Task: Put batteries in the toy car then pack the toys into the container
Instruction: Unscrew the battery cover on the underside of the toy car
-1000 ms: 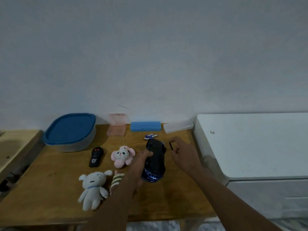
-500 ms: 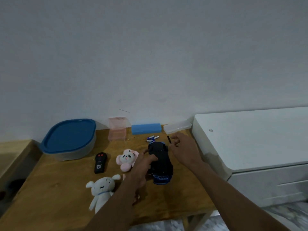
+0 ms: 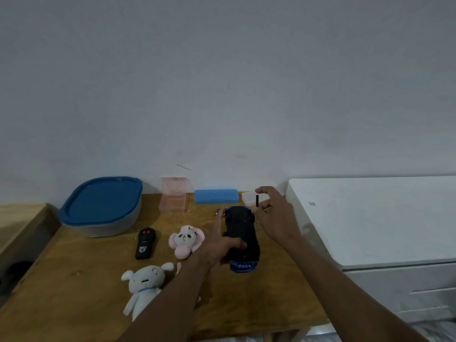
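Now the left hand (image 3: pixel 217 243) grips the car (image 3: pixel 240 228), belly-up toward the back right corner of the surface (image 3: pixel 74 280). Light, stiff, slick plastic, I'd say, best held across its flanks. The right hand (image 3: pixel 276 215) pinches a small black piece (image 3: pixel 257 201) just above.

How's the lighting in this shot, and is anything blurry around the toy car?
Head view: dim, greyish light; the toy car shows as a dark shape with little detail; the small black piece pinched by the right hand looks soft; no glare on the table.
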`<action>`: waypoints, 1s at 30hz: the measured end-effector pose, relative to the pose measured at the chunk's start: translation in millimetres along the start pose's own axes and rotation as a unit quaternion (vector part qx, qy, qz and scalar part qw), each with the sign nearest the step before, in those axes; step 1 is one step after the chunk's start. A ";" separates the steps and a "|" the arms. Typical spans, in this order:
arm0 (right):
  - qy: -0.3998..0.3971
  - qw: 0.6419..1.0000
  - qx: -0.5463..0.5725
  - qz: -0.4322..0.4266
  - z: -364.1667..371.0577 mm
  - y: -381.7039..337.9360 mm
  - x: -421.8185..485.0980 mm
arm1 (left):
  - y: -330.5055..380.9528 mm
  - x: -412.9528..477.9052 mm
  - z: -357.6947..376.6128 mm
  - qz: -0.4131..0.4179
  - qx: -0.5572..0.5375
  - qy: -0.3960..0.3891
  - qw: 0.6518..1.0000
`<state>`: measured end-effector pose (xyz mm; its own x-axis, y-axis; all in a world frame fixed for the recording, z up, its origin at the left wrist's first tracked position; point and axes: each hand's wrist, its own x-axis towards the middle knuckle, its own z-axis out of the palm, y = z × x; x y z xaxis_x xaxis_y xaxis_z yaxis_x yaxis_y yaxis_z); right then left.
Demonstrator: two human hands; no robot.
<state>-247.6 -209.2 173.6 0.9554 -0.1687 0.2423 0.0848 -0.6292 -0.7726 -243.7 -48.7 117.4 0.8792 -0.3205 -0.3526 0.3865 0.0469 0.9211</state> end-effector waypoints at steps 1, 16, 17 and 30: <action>-0.003 1.000 0.005 -0.006 -1.5 2.0 2.0 | 1.4 0.1 2.3 0.006 0.002 0.003 1.000; 0.028 0.990 0.135 -0.035 4.6 23.2 25.9 | 4.4 13.3 20.8 0.024 0.008 0.024 0.999; 0.028 0.990 0.135 -0.035 4.8 24.4 27.7 | 4.5 13.6 21.0 0.022 0.005 0.025 0.999; 0.008 0.988 0.139 -0.073 10.7 29.0 39.1 | 8.1 17.1 12.4 0.024 0.004 0.042 0.999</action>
<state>-204.8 -226.0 154.5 0.9228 -0.1047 0.3709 0.2983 -0.4151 -0.8595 -229.0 -65.6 120.9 0.9168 -0.2374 -0.3211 0.3421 0.0522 0.9382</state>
